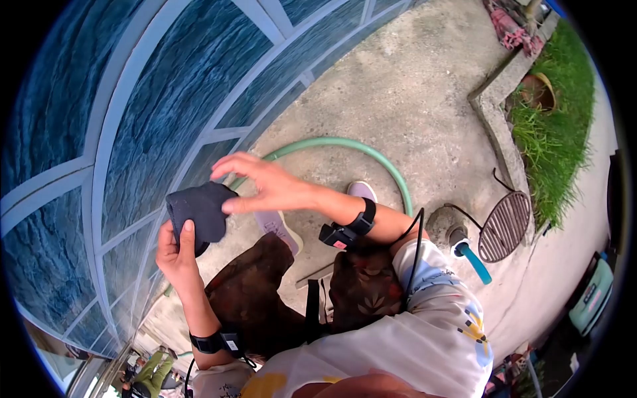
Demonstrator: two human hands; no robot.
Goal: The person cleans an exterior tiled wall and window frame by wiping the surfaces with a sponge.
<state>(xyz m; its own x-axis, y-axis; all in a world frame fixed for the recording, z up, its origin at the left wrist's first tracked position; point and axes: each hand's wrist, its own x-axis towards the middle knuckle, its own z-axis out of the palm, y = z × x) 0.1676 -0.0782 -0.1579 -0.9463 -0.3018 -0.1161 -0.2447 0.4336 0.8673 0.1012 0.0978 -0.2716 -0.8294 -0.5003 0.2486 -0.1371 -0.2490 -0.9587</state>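
Note:
A folded dark grey cloth point(203, 211) is pinched in my left hand point(178, 257), thumb on top and fingers curled behind it. It is held up in front of a wall of blue, wavy-patterned panels point(166, 113) with pale frames. My right hand point(260, 184) reaches across from the right with thumb and fingers spread. Its thumb tip is at the cloth's right edge; whether it touches I cannot tell. Black bands with small devices circle both my forearms.
A green hose point(371, 154) curves over the concrete ground point(411, 86) beyond my feet. To the right are a round slatted grate point(505, 227) and a teal pipe point(475, 264). Grass point(561, 126) grows behind a low concrete curb point(494, 109). Another person point(154, 373) appears at bottom left.

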